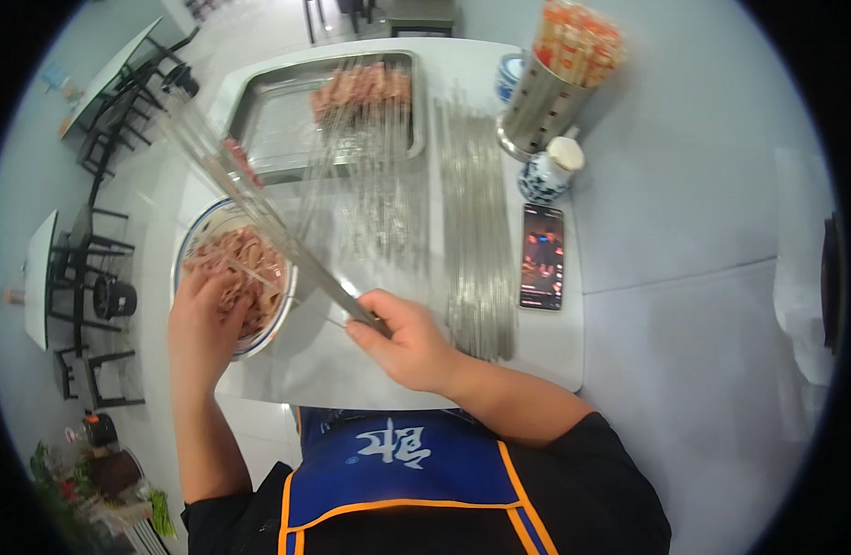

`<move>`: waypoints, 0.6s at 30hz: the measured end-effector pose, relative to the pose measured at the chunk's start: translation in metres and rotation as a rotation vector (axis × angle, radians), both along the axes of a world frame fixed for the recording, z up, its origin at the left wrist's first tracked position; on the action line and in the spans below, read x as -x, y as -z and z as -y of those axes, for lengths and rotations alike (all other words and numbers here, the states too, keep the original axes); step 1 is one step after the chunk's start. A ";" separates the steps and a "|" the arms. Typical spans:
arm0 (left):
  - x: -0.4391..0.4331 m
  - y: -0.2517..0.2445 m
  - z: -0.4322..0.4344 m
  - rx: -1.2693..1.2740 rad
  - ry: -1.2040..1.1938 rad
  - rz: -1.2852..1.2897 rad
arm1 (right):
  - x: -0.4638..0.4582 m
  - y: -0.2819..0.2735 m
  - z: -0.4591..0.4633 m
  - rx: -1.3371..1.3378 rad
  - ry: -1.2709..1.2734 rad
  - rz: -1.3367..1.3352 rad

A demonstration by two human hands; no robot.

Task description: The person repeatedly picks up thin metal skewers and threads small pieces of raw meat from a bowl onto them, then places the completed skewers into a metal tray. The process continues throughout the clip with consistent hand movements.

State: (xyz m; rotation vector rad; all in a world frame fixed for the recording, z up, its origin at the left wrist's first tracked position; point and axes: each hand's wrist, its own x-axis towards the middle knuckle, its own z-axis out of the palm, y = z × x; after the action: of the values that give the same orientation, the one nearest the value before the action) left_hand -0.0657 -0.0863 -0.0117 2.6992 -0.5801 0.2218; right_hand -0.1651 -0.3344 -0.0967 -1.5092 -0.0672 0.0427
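My right hand [405, 340] grips a bundle of thin metal skewers [280, 229] slanting up and left over the table. A red piece of meat [242, 163] shows beside the bundle's far part; whether it is threaded is unclear. One skewer splays from my right hand toward the bowl. My left hand [207, 305] is over the near left side of a blue-rimmed bowl [291, 305], its fingers at the sliced raw meat [252, 243]. Blur hides whether they pinch a slice. Meat-loaded skewers [363, 90] lie with their meat in a metal tray [259, 80], bare ends hanging toward me.
Bare metal skewers [477, 236] lie in a long row right of centre. Beside them are a lit phone [542, 257], a blue-and-white jar [542, 179] and a metal holder [547, 104] of wrapped chopsticks [578, 41]. A wall [675, 208] borders the table's right side.
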 end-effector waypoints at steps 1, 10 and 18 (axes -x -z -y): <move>0.003 0.001 0.002 -0.101 -0.039 -0.138 | 0.001 -0.001 0.001 -0.005 -0.027 0.039; -0.007 0.013 0.000 -0.236 0.048 -0.019 | -0.003 -0.006 -0.001 0.032 -0.015 0.069; -0.017 0.013 -0.015 0.663 -0.239 -0.495 | 0.000 -0.002 -0.001 -0.003 0.024 0.017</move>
State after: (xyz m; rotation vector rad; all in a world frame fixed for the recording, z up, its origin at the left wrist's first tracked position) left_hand -0.0483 -0.0710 -0.0243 2.0502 -0.0156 -0.1693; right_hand -0.1655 -0.3332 -0.0949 -1.5072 -0.0630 0.0105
